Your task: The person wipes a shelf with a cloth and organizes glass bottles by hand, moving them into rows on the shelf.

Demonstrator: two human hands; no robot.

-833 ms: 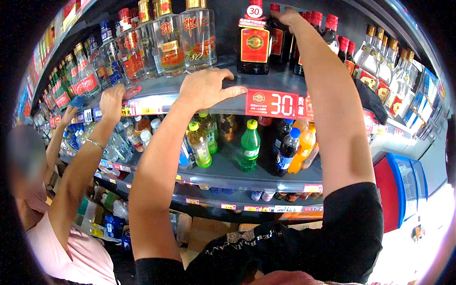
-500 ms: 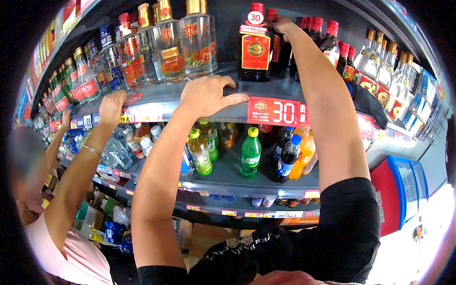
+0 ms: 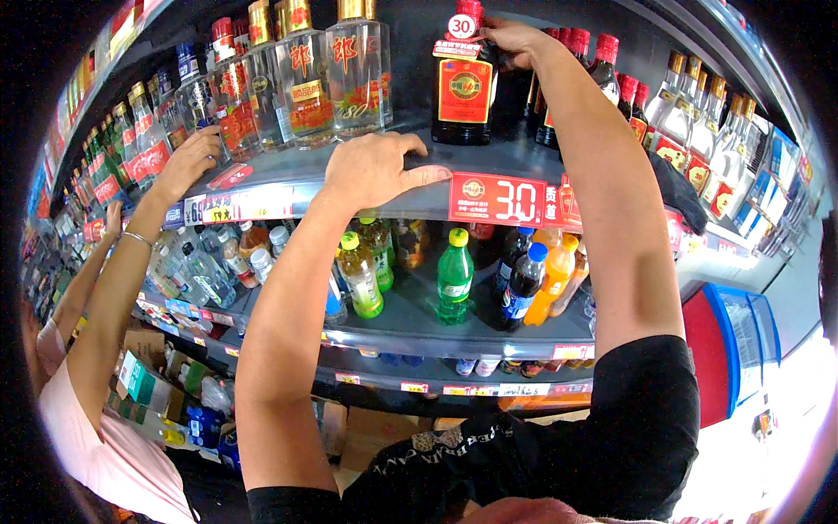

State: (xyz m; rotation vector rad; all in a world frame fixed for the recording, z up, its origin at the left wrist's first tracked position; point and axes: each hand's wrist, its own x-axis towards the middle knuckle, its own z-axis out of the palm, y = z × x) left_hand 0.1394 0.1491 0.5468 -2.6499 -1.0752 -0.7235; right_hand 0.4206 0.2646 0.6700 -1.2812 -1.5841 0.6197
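My left hand (image 3: 371, 170) rests on the front edge of the upper shelf (image 3: 410, 196), thumb stretched out and fingers apart, holding nothing. Farther back, my right hand (image 3: 517, 44) has its fingertips at the neck of a dark liquor bottle (image 3: 463, 96). This bottle stands upright, with a red cap, a red and gold label and a round white neck tag. Part of the grip is hidden behind the tag. Similar red-capped bottles (image 3: 602, 74) stand under my right forearm. Left of my left hand are clear square bottles (image 3: 356, 83) with gold caps.
A red price card (image 3: 497, 199) hangs on the shelf edge. Below stand a green soda bottle (image 3: 455, 278), a dark cola bottle (image 3: 526, 288) and orange drinks (image 3: 553, 284). At left, another person's hand (image 3: 188, 162) reaches to the same shelf. A red and blue bin (image 3: 711, 349) is at right.
My right hand has shifted a little left and toward the front bottle's neck. The second red cap beside it no longer shows. The other person's hand has moved from the shelf edge up to the bottles.
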